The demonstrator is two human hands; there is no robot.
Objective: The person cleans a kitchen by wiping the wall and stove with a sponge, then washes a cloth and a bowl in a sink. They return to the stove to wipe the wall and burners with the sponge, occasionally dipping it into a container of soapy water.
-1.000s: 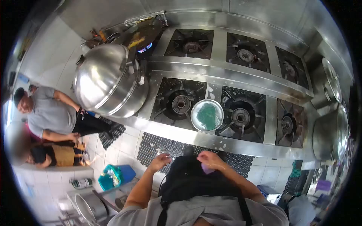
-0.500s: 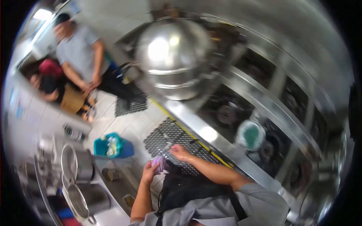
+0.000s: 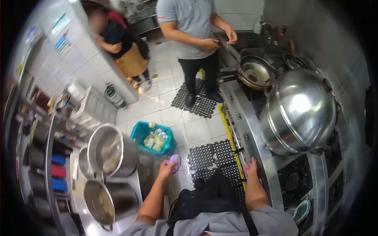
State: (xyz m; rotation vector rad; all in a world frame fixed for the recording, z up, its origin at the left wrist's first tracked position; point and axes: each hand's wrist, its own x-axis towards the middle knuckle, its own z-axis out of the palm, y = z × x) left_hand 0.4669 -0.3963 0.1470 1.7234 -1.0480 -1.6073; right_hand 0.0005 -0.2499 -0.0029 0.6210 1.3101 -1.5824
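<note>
A purple cloth (image 3: 175, 162), bunched into a ball, is gripped in my left hand (image 3: 165, 170). That hand is stretched forward above the floor, just this side of a teal bin (image 3: 169, 138) with pale scraps in it. My right hand (image 3: 251, 168) holds nothing, its fingers apart. It hangs beside the steel front edge of the stove (image 3: 255, 133), over the side of the black rubber mat (image 3: 202, 159).
On the left counter stand large metal pots (image 3: 126, 157). A big domed steel pot (image 3: 297, 112) covers part of the stove on the right, with a frying pan (image 3: 256, 72) behind it. One person (image 3: 187, 31) stands ahead on another mat; a second person (image 3: 132, 51) is farther left.
My view has swung toward the left and up the aisle. My hands have moved apart: the left still grips the cloth, and the right has gone over to the stove edge and opened.
</note>
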